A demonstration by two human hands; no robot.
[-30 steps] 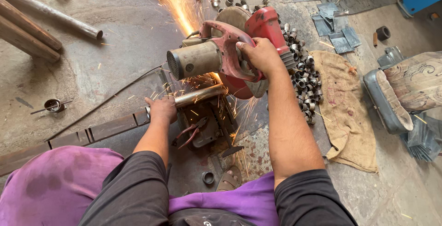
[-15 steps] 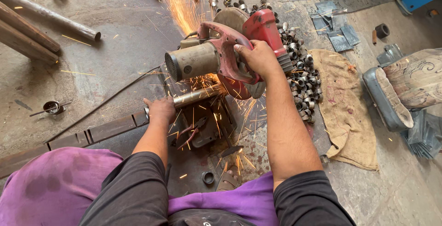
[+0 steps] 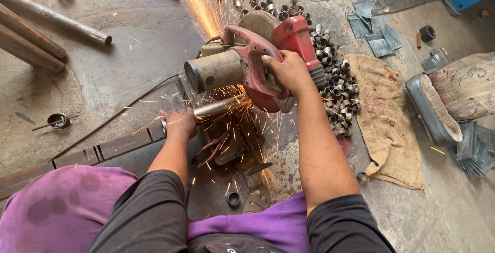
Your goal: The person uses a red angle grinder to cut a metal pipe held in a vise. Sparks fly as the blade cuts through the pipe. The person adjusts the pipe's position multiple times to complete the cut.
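A red chop saw (image 3: 258,62) with a grey motor stands on the concrete floor in front of me. My right hand (image 3: 290,70) grips its red handle from above. My left hand (image 3: 178,122) holds a metal pipe (image 3: 216,107) that runs under the blade. Sparks (image 3: 198,3) fly away from the cut toward the top of the view and scatter around the saw's base. The blade itself is mostly hidden by its guard and my right hand.
A heap of short cut metal rings (image 3: 335,78) lies right of the saw beside a burlap sack (image 3: 386,119). Long pipes (image 3: 51,18) lie at the far left. A flat steel bar (image 3: 77,155) runs left. A padded stool (image 3: 443,103) stands at right.
My hands stay on the handle and the pipe, and the saw head has barely moved. More sparks now scatter around the base near my left hand.
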